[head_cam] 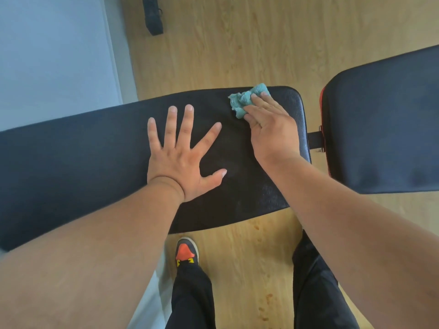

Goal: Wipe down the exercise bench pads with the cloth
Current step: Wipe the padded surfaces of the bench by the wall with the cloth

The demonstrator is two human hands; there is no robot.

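Note:
A long black bench pad runs across the view from the left edge to the centre right. My left hand lies flat on it, fingers spread wide, palm down. Near the pad's far right corner a crumpled teal cloth sits on the surface. My right hand presses on the cloth with straight fingers laid over it; part of the cloth is hidden under them. A second black pad with a red edge stands to the right, separated by a gap with a metal bracket.
Light wooden floor surrounds the bench. A pale wall fills the upper left. A black bar-shaped object lies on the floor at the top. My legs in black trousers and an orange-toed shoe stand below the near edge of the pad.

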